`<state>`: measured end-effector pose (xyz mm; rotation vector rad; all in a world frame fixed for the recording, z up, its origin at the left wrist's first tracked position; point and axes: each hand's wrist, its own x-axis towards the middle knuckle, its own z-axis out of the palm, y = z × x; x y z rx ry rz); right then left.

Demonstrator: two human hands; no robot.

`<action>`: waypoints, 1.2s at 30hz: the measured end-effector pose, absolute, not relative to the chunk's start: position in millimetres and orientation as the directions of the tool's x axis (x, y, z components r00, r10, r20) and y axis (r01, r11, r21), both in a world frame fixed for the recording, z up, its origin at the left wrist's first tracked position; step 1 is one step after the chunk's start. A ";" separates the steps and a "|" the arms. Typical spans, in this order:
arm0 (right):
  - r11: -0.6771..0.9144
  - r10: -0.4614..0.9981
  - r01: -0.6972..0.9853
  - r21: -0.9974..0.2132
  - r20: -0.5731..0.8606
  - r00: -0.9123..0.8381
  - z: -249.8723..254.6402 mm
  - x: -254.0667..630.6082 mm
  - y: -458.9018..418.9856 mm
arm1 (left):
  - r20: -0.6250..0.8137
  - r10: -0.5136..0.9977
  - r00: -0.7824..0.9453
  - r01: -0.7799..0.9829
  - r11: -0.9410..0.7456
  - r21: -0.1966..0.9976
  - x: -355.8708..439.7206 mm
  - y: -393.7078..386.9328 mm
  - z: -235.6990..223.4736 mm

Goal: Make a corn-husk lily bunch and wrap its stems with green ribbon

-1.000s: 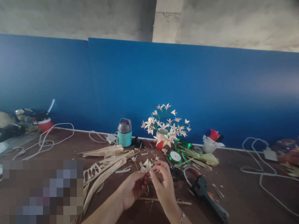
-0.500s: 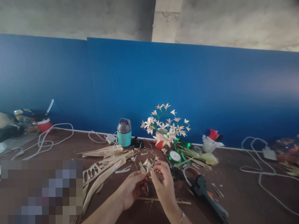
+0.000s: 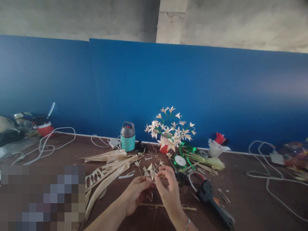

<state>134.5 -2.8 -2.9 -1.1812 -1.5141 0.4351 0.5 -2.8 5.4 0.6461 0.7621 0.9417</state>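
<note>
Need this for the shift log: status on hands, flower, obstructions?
Left hand pinching small pale flower. Right hand close beside, contact unclear. Thin stick lies below, seemingly not blocking.

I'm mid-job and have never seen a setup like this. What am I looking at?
There is no machine: you see a person's bare left hand and right hand. One camera, worn on that person's head, looks forward and down. The left hand pinches a small pale flower; the right hand is close against it, though whether it grips is unclear. On the brown table lie pale dry strips, a roll of green ribbon and a black tool. Behind stand a blue bottle and a cup of flowers.
</note>
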 end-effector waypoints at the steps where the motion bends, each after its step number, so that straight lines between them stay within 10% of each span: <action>1: 0.431 0.845 0.439 -0.789 0.523 0.111 -2.6 134.5 -2.9 | -0.281 0.880 0.383 -0.458 0.444 0.770 0.4 -3.0 6.3; 7: 0.459 0.832 0.383 -0.802 0.539 0.131 2.0 134.1 -5.8 | -0.243 0.894 0.377 -0.460 0.409 0.789 -0.3 -3.0 6.0; 16: 0.501 0.840 0.338 -0.797 0.541 0.031 5.7 130.7 -10.3 | 0.132 0.987 0.096 -0.243 -0.106 0.964 -4.2 3.0 2.1; 36: 0.569 0.808 0.255 -0.782 0.589 0.005 4.7 130.7 -11.5 | 0.532 0.837 0.130 0.088 -0.544 0.834 -11.6 4.2 -3.3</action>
